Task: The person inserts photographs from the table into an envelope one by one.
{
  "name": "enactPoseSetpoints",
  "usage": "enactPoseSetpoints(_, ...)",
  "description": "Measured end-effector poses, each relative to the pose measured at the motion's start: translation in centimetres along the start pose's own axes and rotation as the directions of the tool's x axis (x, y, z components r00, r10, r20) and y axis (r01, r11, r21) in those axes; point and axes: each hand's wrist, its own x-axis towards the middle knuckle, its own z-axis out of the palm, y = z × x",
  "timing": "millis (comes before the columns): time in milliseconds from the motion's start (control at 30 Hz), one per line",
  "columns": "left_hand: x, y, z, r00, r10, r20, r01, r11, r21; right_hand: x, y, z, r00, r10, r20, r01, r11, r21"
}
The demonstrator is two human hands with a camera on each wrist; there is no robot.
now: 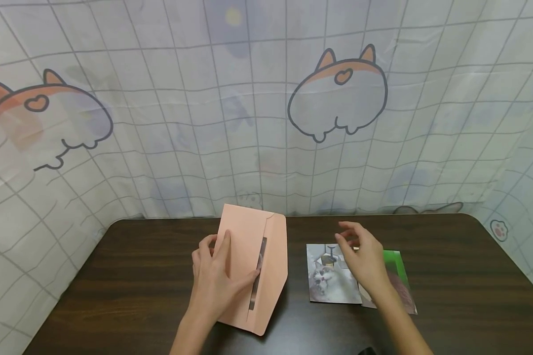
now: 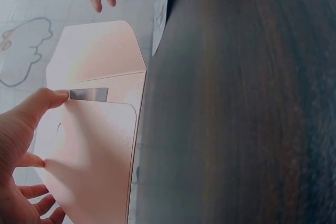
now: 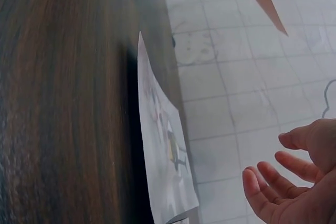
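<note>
My left hand (image 1: pixel 214 283) holds a peach envelope (image 1: pixel 245 227) tilted up off the table, its flap open toward the right. The thumb lies at the pocket's mouth and the index finger along the front, while other fingers go behind the left edge. A strip of a dark picture (image 2: pixel 97 94) shows inside the pocket; the rest of it is hidden. To the right, my right hand (image 1: pixel 365 256) hovers with loosely bent fingers and nothing in them, over a photo card of a cat (image 1: pixel 326 286). A second card with a green corner (image 1: pixel 395 261) lies partly under the first.
The dark wooden table (image 1: pixel 129 276) ends at a curtain (image 1: pixel 257 162) with a grid and cartoon animals. A small black object (image 1: pixel 367 351) sits at the front edge of the head view.
</note>
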Motion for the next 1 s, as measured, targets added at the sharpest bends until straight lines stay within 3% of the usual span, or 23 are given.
enactPoseSetpoints(1000,0.0,0.1,0.0,1.0,-0.005,-0.002,0.005,1.0,0.013,0.9,3.3,-0.3,0.983,0.13,0.132,-0.123,0.991,-0.055)
